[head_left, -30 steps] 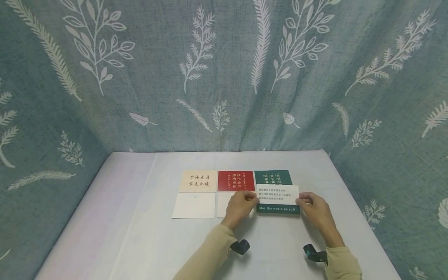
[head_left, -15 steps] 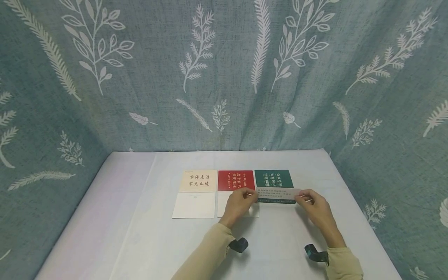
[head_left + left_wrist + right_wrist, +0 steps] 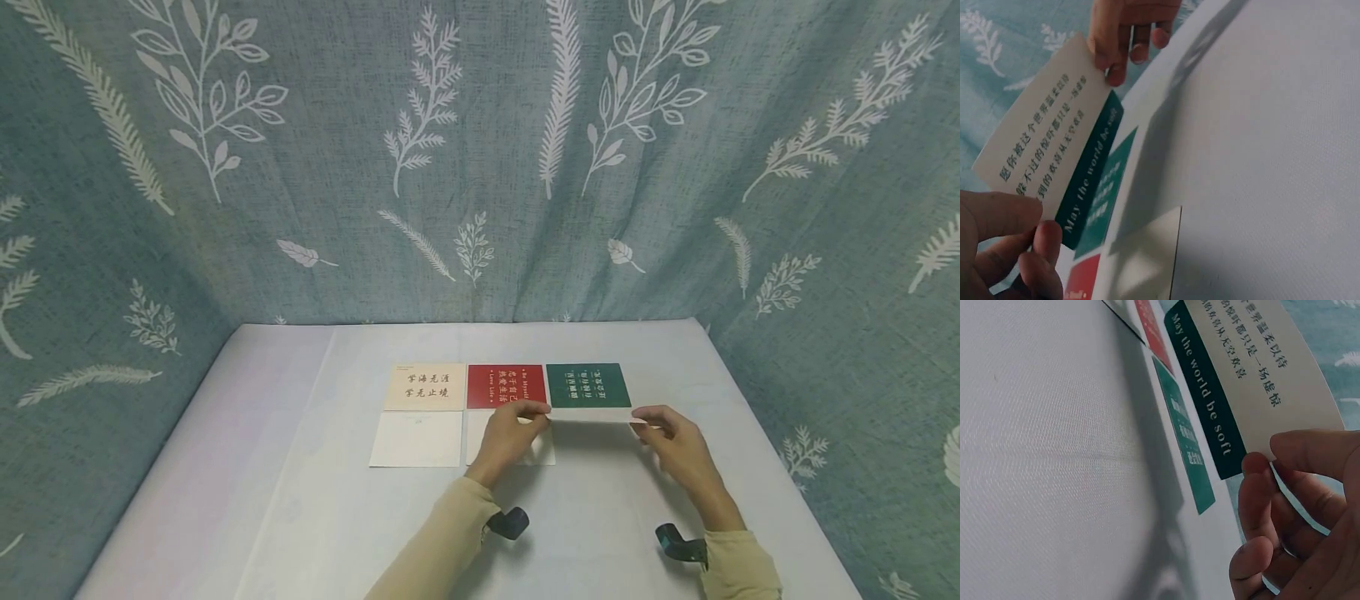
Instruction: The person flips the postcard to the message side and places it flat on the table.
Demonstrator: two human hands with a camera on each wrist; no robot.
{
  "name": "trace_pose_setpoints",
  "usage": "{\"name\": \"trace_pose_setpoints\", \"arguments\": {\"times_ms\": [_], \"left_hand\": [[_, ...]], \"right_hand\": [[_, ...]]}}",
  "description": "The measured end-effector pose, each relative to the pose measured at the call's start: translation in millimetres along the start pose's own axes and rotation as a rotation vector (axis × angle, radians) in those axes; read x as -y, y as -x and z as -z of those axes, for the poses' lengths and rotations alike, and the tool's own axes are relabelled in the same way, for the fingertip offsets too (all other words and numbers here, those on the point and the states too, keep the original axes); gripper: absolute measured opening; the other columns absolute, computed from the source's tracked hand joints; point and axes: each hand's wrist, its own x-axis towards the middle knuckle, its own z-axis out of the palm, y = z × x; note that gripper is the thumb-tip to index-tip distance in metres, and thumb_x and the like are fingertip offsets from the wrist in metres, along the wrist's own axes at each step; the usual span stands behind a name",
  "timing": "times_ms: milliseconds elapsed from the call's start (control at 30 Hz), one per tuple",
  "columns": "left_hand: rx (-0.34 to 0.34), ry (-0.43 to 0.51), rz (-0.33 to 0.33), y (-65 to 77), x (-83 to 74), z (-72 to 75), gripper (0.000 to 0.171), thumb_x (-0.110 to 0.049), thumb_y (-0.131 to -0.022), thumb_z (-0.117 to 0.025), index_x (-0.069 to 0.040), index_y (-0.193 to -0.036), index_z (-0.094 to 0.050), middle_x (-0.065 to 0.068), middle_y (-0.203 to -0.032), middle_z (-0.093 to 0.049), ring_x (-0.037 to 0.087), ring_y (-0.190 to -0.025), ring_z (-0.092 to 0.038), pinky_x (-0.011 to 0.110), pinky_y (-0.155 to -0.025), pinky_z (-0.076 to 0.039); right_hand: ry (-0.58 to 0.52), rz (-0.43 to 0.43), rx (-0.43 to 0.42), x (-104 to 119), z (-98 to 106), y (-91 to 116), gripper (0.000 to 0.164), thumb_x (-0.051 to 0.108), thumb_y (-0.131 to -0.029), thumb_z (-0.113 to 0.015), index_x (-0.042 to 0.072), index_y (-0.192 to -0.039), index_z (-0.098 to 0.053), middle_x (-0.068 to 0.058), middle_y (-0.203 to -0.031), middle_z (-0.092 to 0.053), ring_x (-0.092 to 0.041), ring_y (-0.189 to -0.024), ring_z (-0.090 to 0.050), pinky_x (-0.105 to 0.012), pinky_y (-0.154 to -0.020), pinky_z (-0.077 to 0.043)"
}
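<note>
Both hands hold a white card with a dark green band reading "May the world be soft" (image 3: 592,414) by its short ends, above the table. In the head view it is nearly edge-on, a thin pale strip just in front of the green card (image 3: 588,385). My left hand (image 3: 542,411) pinches its left end, thumb and fingers (image 3: 1029,231) on the corner. My right hand (image 3: 639,421) pinches the right end (image 3: 1272,462). The printed face (image 3: 1047,150) points down towards the table (image 3: 1254,375).
On the white table (image 3: 300,500) lies a back row of cards: cream (image 3: 425,387), red (image 3: 506,386), green. In front lie a blank white card (image 3: 416,439) and another (image 3: 480,433) partly under my left hand. Leaf-print curtain (image 3: 480,167) encloses the table.
The held card has tipped from face-up towards me to nearly edge-on, its printed side turning downward, and has drifted slightly away towards the green card. Both hands kept their hold.
</note>
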Motion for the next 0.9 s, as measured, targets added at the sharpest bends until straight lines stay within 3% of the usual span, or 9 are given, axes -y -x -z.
{"name": "trace_pose_setpoints", "arguments": {"times_ms": [100,300,433,567,733,900], "left_hand": [[0.010,-0.003,-0.023,0.2,0.3,0.4,0.020,-0.017,-0.093,-0.068,-0.014,-0.109,-0.077,-0.002,-0.099,-0.071,0.018,-0.093,-0.061,0.038,-0.083,-0.049],[0.002,-0.011,-0.070,0.8,1.8,-0.2,0.021,-0.011,-0.095,-0.065,-0.014,-0.112,-0.077,-0.001,-0.104,-0.072,0.016,-0.093,-0.062,0.034,-0.081,-0.051],[-0.020,-0.016,-0.076,2.0,1.1,-1.7,0.025,-0.007,-0.096,-0.060,-0.015,-0.112,-0.077,-0.002,-0.105,-0.073,0.014,-0.092,-0.062,0.033,-0.082,-0.050],[-0.050,-0.034,-0.080,3.5,-0.3,-3.5,0.029,-0.009,-0.097,-0.056,-0.018,-0.113,-0.078,-0.004,-0.109,-0.073,0.013,-0.098,-0.064,0.035,-0.087,-0.051],[-0.077,-0.084,-0.118,3.8,2.7,-7.0,0.026,-0.015,-0.096,-0.059,-0.019,-0.113,-0.078,-0.006,-0.110,-0.073,0.008,-0.078,-0.060,0.029,-0.070,-0.049],[-0.108,-0.133,-0.161,3.1,5.9,-11.6,0.022,-0.019,-0.093,-0.066,-0.020,-0.111,-0.077,-0.009,-0.102,-0.073,0.001,-0.063,-0.054,0.024,-0.056,-0.043]], "right_hand": [[-0.009,0.002,-0.001,-1,2,0,0.028,0.016,-0.101,-0.061,0.006,-0.127,-0.065,-0.019,-0.125,-0.066,-0.026,-0.094,-0.065,-0.026,-0.057,-0.046],[0.027,-0.021,-0.008,-2,3,0,0.032,0.024,-0.106,-0.053,0.006,-0.129,-0.066,-0.015,-0.128,-0.065,-0.024,-0.106,-0.059,-0.035,-0.085,-0.046],[0.029,-0.050,-0.016,-2,3,-1,0.036,0.028,-0.106,-0.051,0.006,-0.128,-0.067,-0.013,-0.125,-0.066,-0.024,-0.104,-0.057,-0.035,-0.082,-0.045],[0.048,-0.053,-0.032,-4,0,-1,0.043,0.040,-0.103,-0.057,0.006,-0.127,-0.068,-0.015,-0.125,-0.067,-0.028,-0.106,-0.061,-0.036,-0.081,-0.048],[0.074,-0.032,-0.059,-7,-4,-1,0.044,0.039,-0.099,-0.065,0.007,-0.128,-0.066,-0.018,-0.132,-0.063,-0.033,-0.113,-0.061,-0.046,-0.093,-0.049],[0.077,-0.016,-0.091,-7,-5,0,0.046,0.033,-0.098,-0.068,0.009,-0.136,-0.060,-0.018,-0.127,-0.066,-0.030,-0.110,-0.061,-0.040,-0.089,-0.048]]}}
